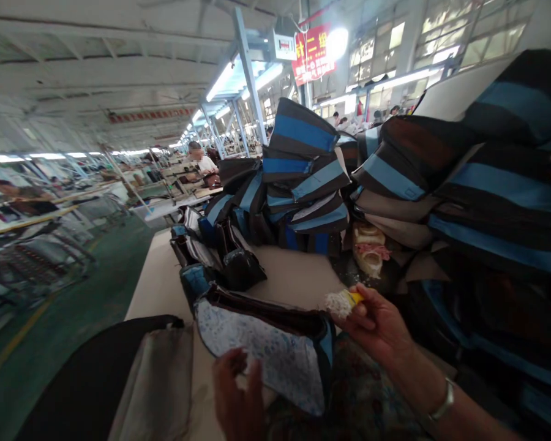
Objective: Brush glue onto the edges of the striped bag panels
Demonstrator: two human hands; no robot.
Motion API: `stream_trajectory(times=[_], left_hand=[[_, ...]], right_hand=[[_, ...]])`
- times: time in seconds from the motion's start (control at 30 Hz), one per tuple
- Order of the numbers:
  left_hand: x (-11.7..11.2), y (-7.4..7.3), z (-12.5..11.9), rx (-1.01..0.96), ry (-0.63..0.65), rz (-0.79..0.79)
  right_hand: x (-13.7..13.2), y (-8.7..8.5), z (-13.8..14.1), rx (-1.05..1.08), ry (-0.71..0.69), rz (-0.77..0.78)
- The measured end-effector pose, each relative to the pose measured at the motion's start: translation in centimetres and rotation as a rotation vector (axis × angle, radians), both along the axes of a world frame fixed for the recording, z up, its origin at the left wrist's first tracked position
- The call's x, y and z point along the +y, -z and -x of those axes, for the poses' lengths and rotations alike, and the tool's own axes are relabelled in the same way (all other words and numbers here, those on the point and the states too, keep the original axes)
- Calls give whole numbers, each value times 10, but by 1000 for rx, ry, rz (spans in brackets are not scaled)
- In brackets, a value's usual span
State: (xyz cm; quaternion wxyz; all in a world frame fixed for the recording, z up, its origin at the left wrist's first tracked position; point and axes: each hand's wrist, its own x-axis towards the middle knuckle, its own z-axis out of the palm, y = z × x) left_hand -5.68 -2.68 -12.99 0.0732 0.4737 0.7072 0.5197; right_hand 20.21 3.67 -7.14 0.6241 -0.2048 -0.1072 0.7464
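Observation:
My right hand is closed around the yellow handle of a small brush with clumped whitish bristles. The brush is held up above the right end of a dark and blue fabric bag piece, whose pale, blue-patterned lining faces me. Low in front of that lining is my left hand, slightly blurred, with thumb and fingers apart and nothing visible between them. I cannot tell whether its fingertips touch the fabric. A crusted, yellowish container with a pink strip around it stands beyond my right hand.
Stacked dark bag pieces with blue bands rise at the back of the table, and more pile up on the right. Smaller bag pieces stand behind the lined one. Grey fabric lies left. Another person sits farther off.

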Motion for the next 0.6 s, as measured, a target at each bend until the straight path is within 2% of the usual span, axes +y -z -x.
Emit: stream_trajectory(times=[0.07,0.1,0.2,0.33,0.43,0.5,0.6], left_hand=[[-15,8,-40,119,212,-106],[-18,10,-57,171,259,-115],[-12,5,-87,183,248,-50],[1,-19,-85,-4,267,-25],[-3,-46,-76,-92,308,0],[-9,-65,-73,-115,324,0],[-16,-86,-68,-106,331,-8]], right_hand=[[-1,3,7,8,-14,-14],[-2,3,10,4,-18,-23],[-6,-3,13,-8,-17,-42],[-9,-25,2,-93,7,-51],[-11,-54,-4,-226,154,-122],[-14,-74,2,-358,220,-267],[-16,-94,21,-633,204,-621]])
